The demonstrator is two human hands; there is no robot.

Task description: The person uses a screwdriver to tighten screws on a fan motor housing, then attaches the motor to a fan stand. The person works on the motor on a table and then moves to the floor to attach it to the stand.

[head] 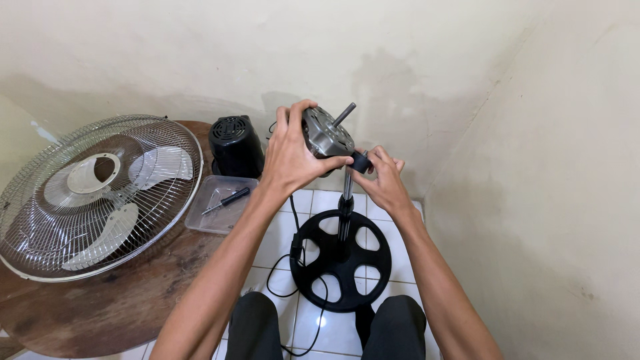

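My left hand (291,155) grips a bare metal fan motor (326,133) with its shaft (344,114) pointing up and to the right. The motor sits atop a chrome stand pole (346,200) that rises from a round black base (340,259) on the white tiled floor. My right hand (381,177) pinches a small black knob (361,162) at the joint just under the motor. A black power cord (288,280) trails from the base across the tiles.
A round wooden table (113,300) at left carries a wire fan guard (27,247) with translucent blades (110,233), a black motor cover (236,143) and a clear plastic tray (208,220) holding a screwdriver (228,200). Walls close in behind and at right. My knees (253,323) flank the base.
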